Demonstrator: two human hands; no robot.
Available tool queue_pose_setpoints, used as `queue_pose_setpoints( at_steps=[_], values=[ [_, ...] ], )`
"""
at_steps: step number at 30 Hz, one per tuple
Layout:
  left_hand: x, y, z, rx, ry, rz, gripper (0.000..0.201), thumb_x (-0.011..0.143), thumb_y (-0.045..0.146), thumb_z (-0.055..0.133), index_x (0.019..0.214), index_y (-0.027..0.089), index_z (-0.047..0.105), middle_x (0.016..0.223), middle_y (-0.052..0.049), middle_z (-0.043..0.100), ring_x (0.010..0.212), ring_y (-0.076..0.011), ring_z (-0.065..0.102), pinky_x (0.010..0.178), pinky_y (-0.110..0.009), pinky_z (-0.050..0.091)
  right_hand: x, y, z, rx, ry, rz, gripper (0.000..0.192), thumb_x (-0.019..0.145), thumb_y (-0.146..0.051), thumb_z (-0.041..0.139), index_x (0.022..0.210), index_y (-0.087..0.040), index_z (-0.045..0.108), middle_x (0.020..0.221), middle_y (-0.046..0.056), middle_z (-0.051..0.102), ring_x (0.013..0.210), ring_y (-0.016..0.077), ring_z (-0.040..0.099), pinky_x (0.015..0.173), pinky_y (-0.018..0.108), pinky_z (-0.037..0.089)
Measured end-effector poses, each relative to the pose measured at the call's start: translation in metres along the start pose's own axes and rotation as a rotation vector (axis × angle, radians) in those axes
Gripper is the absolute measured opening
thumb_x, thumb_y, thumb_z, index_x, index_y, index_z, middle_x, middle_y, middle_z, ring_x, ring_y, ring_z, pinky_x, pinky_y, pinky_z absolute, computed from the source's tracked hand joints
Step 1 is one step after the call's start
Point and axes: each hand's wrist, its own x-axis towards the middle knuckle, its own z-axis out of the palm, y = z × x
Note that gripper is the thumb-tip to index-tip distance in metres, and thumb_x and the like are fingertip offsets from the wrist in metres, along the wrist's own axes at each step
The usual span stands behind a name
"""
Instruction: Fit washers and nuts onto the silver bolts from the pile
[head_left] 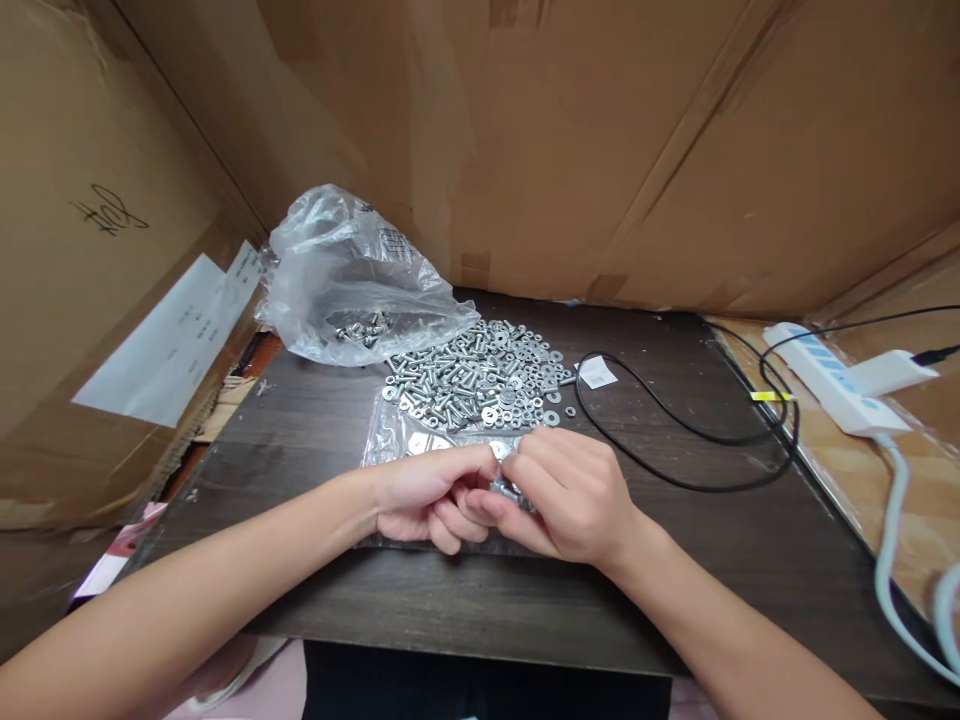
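Note:
My left hand and my right hand meet low over the front of the table, fingers curled and tips together. Between them shows a small silver bolt, pinched and mostly covered by the fingers. Under and behind my hands lies a flat clear plastic bag with several washers on or in it. Just beyond is a heaped pile of loose bolts, nuts and washers.
A large crumpled clear bag, open toward the pile, holds more bolts at the back left. A black cable loops on the right beside a small white paper. A white power strip lies far right. Cardboard walls enclose the dark table.

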Motion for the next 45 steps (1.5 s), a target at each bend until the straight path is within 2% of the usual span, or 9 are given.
queue_pose_setpoints(
  at_steps=[7,13,16,20,26,31,35,41,45],
  values=[
    [0.003,-0.001,0.010,0.274,0.345,0.390,0.022,0.080,0.031,0.049,0.064,0.019,0.040,0.055,0.008,0.024,0.046,-0.0069,0.015,0.041,-0.019,0.014,-0.005,-0.001,0.004,0.070,-0.066,0.280,0.036,0.098,-0.026,0.041,0.063,-0.020,0.047,0.056,0.001,0.047,0.054,0.0130,0.038,0.056,0.030,0.027],
    [0.004,-0.007,0.009,1.222,0.871,0.856,0.025,0.085,0.023,0.046,0.062,0.017,0.045,0.058,0.004,0.039,0.054,-0.0092,0.036,0.052,-0.023,0.031,-0.005,-0.015,0.016,0.618,-0.100,0.795,0.036,0.100,-0.033,0.034,0.067,-0.020,0.040,0.061,-0.001,0.044,0.055,0.0111,0.038,0.055,0.027,0.029],
    [0.000,-0.004,0.001,1.792,1.013,1.104,0.017,0.085,0.020,0.048,0.069,0.017,0.054,0.062,0.003,0.046,0.055,-0.0101,0.040,0.050,-0.024,0.031,-0.001,-0.023,0.022,1.067,-0.075,1.158,0.041,0.096,-0.048,0.039,0.065,-0.021,0.039,0.053,-0.006,0.034,0.045,0.0091,0.031,0.046,0.024,0.027],
    [-0.004,0.006,-0.005,2.298,1.007,1.293,0.021,0.084,0.025,0.055,0.065,0.019,0.052,0.057,0.004,0.045,0.051,-0.0114,0.041,0.046,-0.028,0.026,0.005,-0.025,0.022,1.531,-0.158,1.601,0.044,0.091,-0.053,0.044,0.060,-0.023,0.034,0.041,-0.011,0.020,0.033,0.0059,0.018,0.033,0.018,0.015],
    [-0.004,0.014,-0.007,2.362,0.809,1.327,0.028,0.084,0.028,0.053,0.059,0.020,0.046,0.054,0.004,0.043,0.049,-0.0112,0.040,0.043,-0.028,0.025,0.006,-0.011,0.016,1.795,-0.523,1.799,0.043,0.096,-0.040,0.032,0.056,-0.022,0.032,0.036,-0.011,0.019,0.031,0.0057,0.014,0.027,0.014,0.014],
    [-0.002,0.009,-0.009,2.129,0.784,1.271,0.021,0.082,0.024,0.053,0.062,0.019,0.051,0.056,0.003,0.045,0.051,-0.0109,0.040,0.045,-0.026,0.026,0.004,-0.009,0.017,1.811,-0.497,1.704,0.043,0.095,-0.044,0.036,0.059,-0.023,0.029,0.039,-0.011,0.018,0.033,0.0068,0.016,0.029,0.016,0.018],
    [0.001,0.004,-0.009,1.377,0.808,0.967,0.019,0.079,0.021,0.048,0.061,0.017,0.050,0.055,0.004,0.041,0.051,-0.0087,0.036,0.048,-0.022,0.030,0.002,-0.010,0.013,1.436,-0.312,1.341,0.046,0.095,-0.057,0.035,0.064,-0.023,0.036,0.049,-0.008,0.028,0.040,0.0096,0.031,0.037,0.021,0.028],
    [-0.003,0.007,-0.005,0.325,0.326,0.336,0.030,0.082,0.036,0.042,0.058,0.021,0.033,0.053,0.006,0.024,0.046,-0.0082,0.016,0.042,-0.021,0.017,-0.002,-0.005,0.002,0.343,-0.083,0.390,0.017,0.092,-0.030,0.052,0.080,-0.018,0.055,0.070,0.003,0.056,0.063,0.0145,0.049,0.061,0.028,0.036],
    [-0.010,0.007,-0.001,0.182,0.074,0.106,0.035,0.083,0.038,0.047,0.057,0.021,0.031,0.052,0.007,0.020,0.046,-0.0085,0.010,0.041,-0.024,0.007,-0.002,-0.006,0.000,0.169,-0.040,0.153,0.017,0.091,-0.028,0.054,0.077,-0.019,0.056,0.062,0.001,0.053,0.058,0.0143,0.045,0.056,0.028,0.033]
  ],
)
